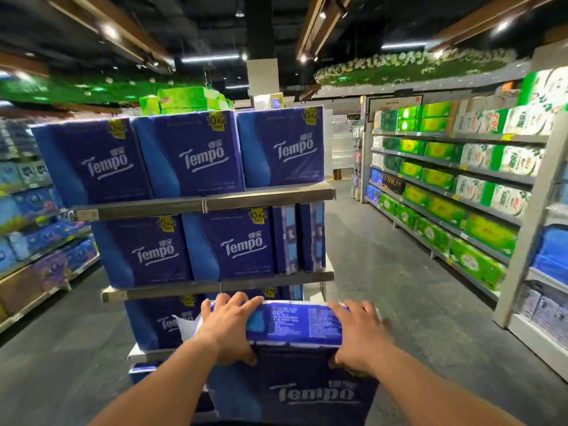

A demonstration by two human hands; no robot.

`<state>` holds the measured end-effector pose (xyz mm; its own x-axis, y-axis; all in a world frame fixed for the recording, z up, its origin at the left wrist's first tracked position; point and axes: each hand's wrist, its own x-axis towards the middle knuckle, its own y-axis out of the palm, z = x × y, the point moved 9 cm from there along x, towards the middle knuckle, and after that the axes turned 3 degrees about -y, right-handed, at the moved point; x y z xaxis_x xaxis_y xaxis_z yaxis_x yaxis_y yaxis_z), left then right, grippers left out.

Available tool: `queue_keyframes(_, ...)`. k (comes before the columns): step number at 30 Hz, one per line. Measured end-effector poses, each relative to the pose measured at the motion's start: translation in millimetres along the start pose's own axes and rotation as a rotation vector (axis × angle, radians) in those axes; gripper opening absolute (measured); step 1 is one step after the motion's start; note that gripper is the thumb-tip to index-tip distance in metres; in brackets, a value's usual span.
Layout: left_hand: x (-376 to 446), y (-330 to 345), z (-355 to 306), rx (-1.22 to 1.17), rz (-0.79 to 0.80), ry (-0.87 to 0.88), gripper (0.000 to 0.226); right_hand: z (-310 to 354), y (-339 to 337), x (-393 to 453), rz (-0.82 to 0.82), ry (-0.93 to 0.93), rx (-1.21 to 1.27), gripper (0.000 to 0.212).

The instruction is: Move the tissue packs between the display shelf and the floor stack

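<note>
A blue Tempo tissue pack (295,358) is held in front of the end-of-aisle display shelf (209,204), low in the view and just before its lower tiers. The left hand (227,327) is clamped on the pack's left end, fingers laid over the top edge and thumb tucked under the side; the right hand (359,336) is set the same way on the right end. Both hands are curled around the pack, not spread flat.

Whether the pack is being lifted out or lowered cannot be told from this view. The floor stack is largely hidden behind the held pack and the arms, so its height cannot be read.

The step is judged to be a two-handed carry. It is done well if the pack is kept level and the grip is kept on the ends, since the soft wrap is likely to sag or slip when squeezed at the middle. The shelf's metal front lip (221,285) should be cleared before any sideways move, so the film is not snagged. The upper tiers are packed tightly with Tempo packs (196,155), so a neighbouring pack could be dragged along if the held one is brushed against them.
</note>
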<state>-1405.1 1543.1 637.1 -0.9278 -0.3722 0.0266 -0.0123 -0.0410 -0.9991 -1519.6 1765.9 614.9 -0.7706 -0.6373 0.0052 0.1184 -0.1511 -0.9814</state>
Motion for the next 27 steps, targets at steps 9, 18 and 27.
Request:
queue_keyframes(9, -0.5, -243.8, -27.2, -0.001, -0.632, 0.028, 0.122, 14.0, -254.1, -12.0, -0.647, -0.114, -0.180, 0.096)
queue_keyframes(18, -2.3, -372.4, -39.9, 0.024, -1.026, 0.065, 0.110, 15.9, -382.9, -5.3, -1.058, -0.190, -0.253, 0.092)
queue_keyframes(27, 99.6, -368.9, -5.2, 0.003, -1.026, 0.063, 0.107, 21.7, -390.0, 108.2, -0.985, -0.202, -0.263, 0.096)
